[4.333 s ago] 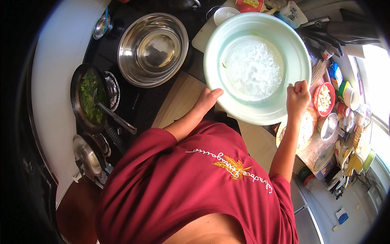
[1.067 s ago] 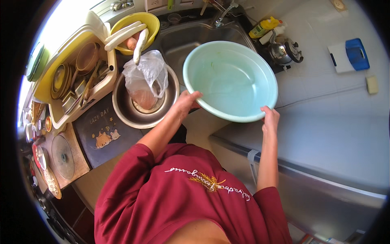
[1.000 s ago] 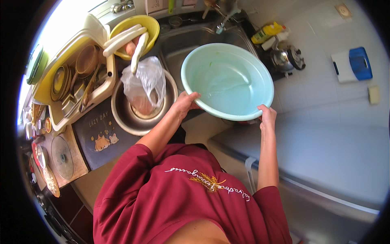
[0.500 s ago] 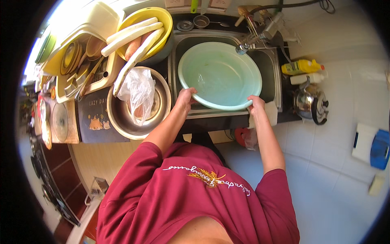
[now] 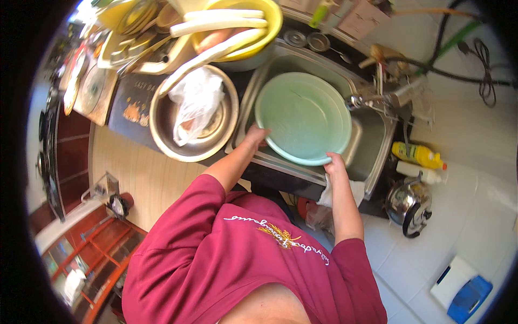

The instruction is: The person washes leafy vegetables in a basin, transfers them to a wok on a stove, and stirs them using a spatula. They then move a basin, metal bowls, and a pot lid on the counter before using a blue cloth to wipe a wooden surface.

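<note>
A large pale green plastic basin sits in the steel sink. My left hand grips its near left rim, fingers curled over the edge. At the near right rim, my right hand holds on the same way. The basin's inside looks smooth, and I cannot tell whether water lies in it. Beyond its far right rim stands the faucet. To the left is a steel bowl holding a crumpled clear plastic bag.
A yellow basin with long pale peeled roots stands at the back left. Right of the sink are a yellow bottle and a steel kettle. A white cloth hangs over the sink's front edge.
My view has turned, so the counter and sink look tilted. The basin appears more level and lower in the sink, with both hands still on its rim.
</note>
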{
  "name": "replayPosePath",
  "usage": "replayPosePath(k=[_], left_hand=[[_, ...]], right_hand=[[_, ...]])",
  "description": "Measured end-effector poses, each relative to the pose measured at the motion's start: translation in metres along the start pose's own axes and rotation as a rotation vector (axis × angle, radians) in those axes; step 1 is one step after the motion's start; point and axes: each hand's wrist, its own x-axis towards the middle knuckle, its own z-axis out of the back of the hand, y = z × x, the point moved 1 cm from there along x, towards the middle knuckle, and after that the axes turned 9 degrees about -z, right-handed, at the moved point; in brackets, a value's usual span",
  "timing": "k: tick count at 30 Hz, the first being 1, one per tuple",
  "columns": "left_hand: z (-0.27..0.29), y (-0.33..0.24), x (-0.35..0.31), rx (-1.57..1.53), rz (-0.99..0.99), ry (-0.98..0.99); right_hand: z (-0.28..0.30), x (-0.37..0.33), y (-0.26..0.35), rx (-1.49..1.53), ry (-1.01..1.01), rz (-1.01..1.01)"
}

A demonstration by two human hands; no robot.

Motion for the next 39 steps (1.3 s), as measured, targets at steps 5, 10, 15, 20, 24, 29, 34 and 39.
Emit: replayPosePath(k=[5,10,15,20,24,29,34,39], left_hand=[[0.004,-0.028,-0.057,0.041,-0.393,0.057],[0.07,-0.01,-0.128,0.015,-0.287,0.344],[0.2,0.031,-0.202,0.061,-0.266,0.319],[0.385,0.094,-0.266,-0.217,-0.256,-0.065],[0.521,0.135,-0.316,-0.35,-0.363,-0.382],[0.626,0.18,-0.39,-0.675,-0.452,-0.747],[0.665,0.249,-0.403,-1.054,-0.465,-0.942],[0.693,0.271,-0.433,-1.285,-0.386,-1.16]], right_hand=[[0.013,-0.01,0.017,-0.33,-0.135,0.027],[-0.039,-0.115,-0.001,-0.483,-0.208,0.486],[-0.12,-0.201,-0.075,-0.546,0.042,0.53],[-0.264,-0.315,-0.234,-0.595,0.537,0.702],[-0.388,-0.38,-0.393,-0.853,0.863,0.562],[-0.504,-0.444,-0.559,-1.293,1.295,0.445],[-0.577,-0.448,-0.666,-1.548,1.394,0.23],[-0.664,-0.444,-0.759,-1.708,1.493,0.135]])
